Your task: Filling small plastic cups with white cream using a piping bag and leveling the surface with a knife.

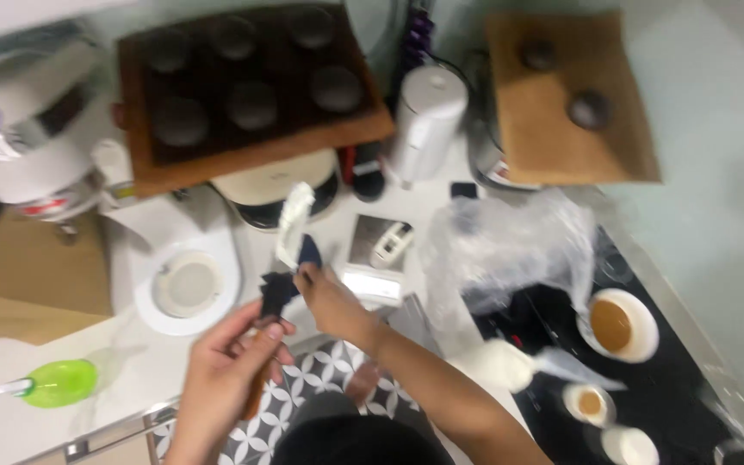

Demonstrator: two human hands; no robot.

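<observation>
On the white kitchen counter [36,392] I see my left hand [226,362] clamped on a dark spatula [275,293]; my right hand [329,297] pinches a white scraper [293,222]. A white bowl [622,325] holds brown liquid.

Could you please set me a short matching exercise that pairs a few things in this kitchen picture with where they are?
Things:
1. Brown tray of dark round pieces
2. Green-headed brush
3. White bowl of brown liquid
4. Dark-headed utensil

Places:
A. At the right, on the black surface
B. Between the left hand and the right hand
C. At the top, resting on white appliances
D. At the lower left, on the white counter

Pairs: 1-C, 2-D, 3-A, 4-B
</observation>
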